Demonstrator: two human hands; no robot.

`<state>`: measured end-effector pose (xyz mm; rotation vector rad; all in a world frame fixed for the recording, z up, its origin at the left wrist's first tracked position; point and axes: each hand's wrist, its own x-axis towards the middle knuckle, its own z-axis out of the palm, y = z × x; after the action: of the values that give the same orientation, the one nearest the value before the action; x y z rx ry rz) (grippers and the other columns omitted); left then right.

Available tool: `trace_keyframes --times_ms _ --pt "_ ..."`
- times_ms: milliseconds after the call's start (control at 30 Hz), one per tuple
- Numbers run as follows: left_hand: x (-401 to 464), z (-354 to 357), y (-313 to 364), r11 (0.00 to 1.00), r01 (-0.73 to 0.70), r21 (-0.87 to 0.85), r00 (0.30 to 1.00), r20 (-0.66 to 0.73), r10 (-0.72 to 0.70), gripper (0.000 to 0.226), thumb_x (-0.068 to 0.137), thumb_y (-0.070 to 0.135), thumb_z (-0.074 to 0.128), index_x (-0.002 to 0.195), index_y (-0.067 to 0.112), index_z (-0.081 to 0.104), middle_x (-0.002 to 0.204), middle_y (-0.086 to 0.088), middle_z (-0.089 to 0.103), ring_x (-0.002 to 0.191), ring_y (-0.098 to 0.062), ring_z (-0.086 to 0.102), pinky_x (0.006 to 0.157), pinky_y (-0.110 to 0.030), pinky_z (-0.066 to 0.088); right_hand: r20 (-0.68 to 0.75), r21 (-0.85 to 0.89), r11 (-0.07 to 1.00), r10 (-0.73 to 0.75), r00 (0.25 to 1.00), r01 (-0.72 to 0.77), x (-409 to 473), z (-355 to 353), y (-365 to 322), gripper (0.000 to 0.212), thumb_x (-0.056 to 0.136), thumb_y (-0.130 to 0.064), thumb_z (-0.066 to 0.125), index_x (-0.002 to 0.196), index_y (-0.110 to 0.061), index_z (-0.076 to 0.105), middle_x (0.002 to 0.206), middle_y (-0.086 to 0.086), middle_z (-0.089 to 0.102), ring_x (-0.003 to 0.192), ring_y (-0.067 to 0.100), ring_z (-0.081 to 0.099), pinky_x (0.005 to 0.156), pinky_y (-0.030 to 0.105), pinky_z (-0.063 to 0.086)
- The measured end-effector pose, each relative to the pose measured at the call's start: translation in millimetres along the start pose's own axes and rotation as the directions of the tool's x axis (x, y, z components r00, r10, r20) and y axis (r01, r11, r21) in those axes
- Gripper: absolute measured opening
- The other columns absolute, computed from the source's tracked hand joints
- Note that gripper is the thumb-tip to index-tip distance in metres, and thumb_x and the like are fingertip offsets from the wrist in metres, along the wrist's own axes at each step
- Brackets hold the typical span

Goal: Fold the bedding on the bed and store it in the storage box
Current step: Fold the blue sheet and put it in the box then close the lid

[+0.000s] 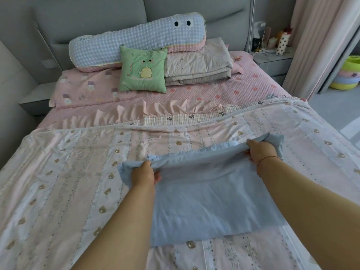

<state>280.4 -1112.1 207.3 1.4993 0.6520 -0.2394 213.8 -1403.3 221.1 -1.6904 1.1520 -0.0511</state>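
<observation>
Gripping the far edge of a plain light-blue cloth sheet (210, 201), left hand (143, 173) and right hand (261, 151) both pinch it, spread over the bear-print quilt (68, 172).

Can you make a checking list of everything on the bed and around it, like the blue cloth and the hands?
Surface: bed covered by a bear-print quilt.
Job's things: blue cloth flat on the quilt, far edge lifted; folded grey quilt by the headboard.
Clutter: long blue pillow, green dinosaur cushion.
Hands: left hand and right hand each grip the cloth's far edge.
Cables: thin wire on the nightstand.
Surroundings: curtain, stacked coloured tubs; no storage box seen.
</observation>
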Motion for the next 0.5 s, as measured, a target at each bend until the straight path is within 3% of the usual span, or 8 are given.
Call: trace_keyframes --times_ms 100,167,200,267,333,433,500 --pt "42 22 8 0.999 -0.028 0.042 0.999 0.017 0.028 0.028 0.099 0.035 0.044 0.108 0.012 0.057 0.086 -0.005 0.062 0.081 -0.026 0.064 0.082 -0.041 0.055 0.039 -0.165 0.975 -0.145 0.989 0.149 30 23 -13 0.05 0.1 -0.034 0.04 0.121 0.007 0.057 0.114 0.027 0.059 0.108 0.04 0.054 0.09 0.038 0.041" --pt "68 29 -5 0.962 -0.057 0.268 0.998 -0.014 0.063 0.048 0.099 0.045 0.038 0.12 0.006 0.058 0.104 -0.009 0.063 0.1 -0.033 0.061 0.093 -0.043 0.049 0.123 -0.267 0.913 -0.284 0.951 0.307 36 37 1 0.042 0.101 -0.03 0.04 0.107 0.005 0.061 0.098 0.024 0.061 0.097 0.035 0.056 0.077 0.035 0.041" --pt "73 30 -18 0.896 -0.088 0.436 0.994 -0.026 0.11 0.053 0.099 0.044 0.035 0.126 0.004 0.056 0.117 -0.016 0.062 0.11 -0.035 0.058 0.097 -0.039 0.045 0.169 -0.31 0.881 -0.319 0.933 0.357 38 45 18 0.036 0.1 -0.03 0.042 0.099 0.0 0.062 0.088 0.016 0.058 0.091 0.032 0.055 0.07 0.032 0.038" --pt "71 30 -55 0.722 -0.211 0.659 0.968 0.041 0.246 0.046 0.099 0.036 0.038 0.13 0.004 0.052 0.132 -0.018 0.055 0.12 -0.035 0.051 0.094 -0.035 0.04 0.236 -0.402 0.835 -0.302 0.924 0.376 42 59 62 0.025 0.097 -0.033 0.048 0.109 -0.016 0.062 0.103 0.004 0.057 0.103 0.029 0.056 0.076 0.028 0.042" --pt "63 27 -98 0.512 -0.358 0.781 0.925 0.221 0.31 0.046 0.098 0.037 0.042 0.137 0.014 0.047 0.144 -0.011 0.046 0.131 -0.03 0.044 0.105 -0.041 0.035 0.314 -0.601 0.693 -0.253 0.915 0.398 44 69 109 0.04 0.095 -0.039 0.048 0.133 -0.026 0.05 0.137 -0.002 0.047 0.13 0.023 0.043 0.102 0.032 0.036" --pt "62 18 -154 0.046 -0.438 0.898 0.893 0.429 0.136 0.058 0.098 0.054 0.026 0.152 0.036 0.015 0.163 0.001 0.007 0.149 -0.025 0.005 0.116 -0.054 0.002 0.424 -0.75 0.431 -0.269 0.865 0.501 49 75 151 0.056 0.095 -0.052 0.036 0.148 -0.035 0.024 0.156 -0.013 0.02 0.146 0.011 0.012 0.117 0.034 0.012" --pt "68 7 -173 -0.089 -0.415 0.906 0.905 0.421 0.062 0.063 0.096 0.061 0.015 0.153 0.04 -0.003 0.163 0.004 -0.01 0.148 -0.027 -0.013 0.115 -0.057 -0.01 0.416 -0.803 0.348 -0.255 0.873 0.484 57 73 164 0.064 0.094 -0.061 0.026 0.15 -0.038 0.009 0.159 -0.013 0.004 0.147 0.012 -0.001 0.119 0.041 0.0"
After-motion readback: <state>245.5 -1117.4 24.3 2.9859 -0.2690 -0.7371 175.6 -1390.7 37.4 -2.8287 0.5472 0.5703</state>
